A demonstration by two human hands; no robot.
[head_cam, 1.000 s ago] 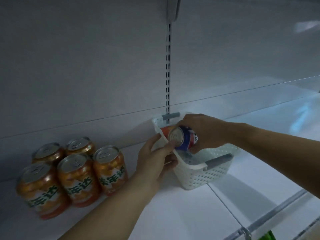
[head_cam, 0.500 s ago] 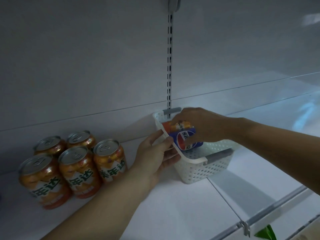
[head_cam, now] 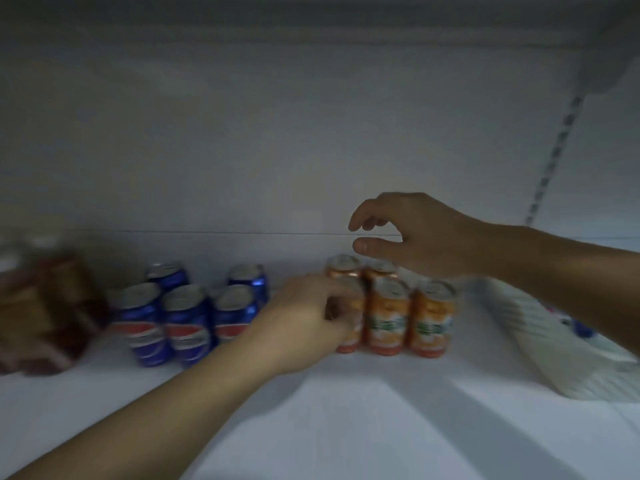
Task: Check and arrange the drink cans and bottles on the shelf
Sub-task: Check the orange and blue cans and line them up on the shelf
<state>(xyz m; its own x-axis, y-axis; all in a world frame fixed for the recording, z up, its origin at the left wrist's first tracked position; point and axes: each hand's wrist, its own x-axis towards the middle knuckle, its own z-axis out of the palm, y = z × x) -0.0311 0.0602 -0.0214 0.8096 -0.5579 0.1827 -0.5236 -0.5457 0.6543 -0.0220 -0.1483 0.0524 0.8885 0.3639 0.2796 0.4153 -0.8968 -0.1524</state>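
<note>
Left hand: its grip wraps the front-left can of the orange cans, fingers curled round the can's upper body; the blur leaves the exact finger placement unclear, but the can is grasped and stands upright on the shelf.

Right hand: grip released, holding nothing. The fingers are loosely curved and spread, thumb forward, and the hand hovers just above the back row of the orange group, apart from the can tops.

Orange cans: a tight cluster, three in front and at least two behind, all upright, sides touching or nearly so. Just left of the left hand stand the blue cans, also upright, three in front and two behind. Further left, a brown and red packaged item is too blurred to identify. At the right edge lies a white perforated basket, with a small blue and red object visible inside; what it is cannot be told.

Step in hand, as judged: straightening the orange group, with the left hand squaring the corner can against its neighbours.

Next move, as judged: the right hand should descend onto the rear cans to steady or align them while the left nudges the front can flush. Light pressure is called for, since closely packed upright cans may tip against one another.
</note>
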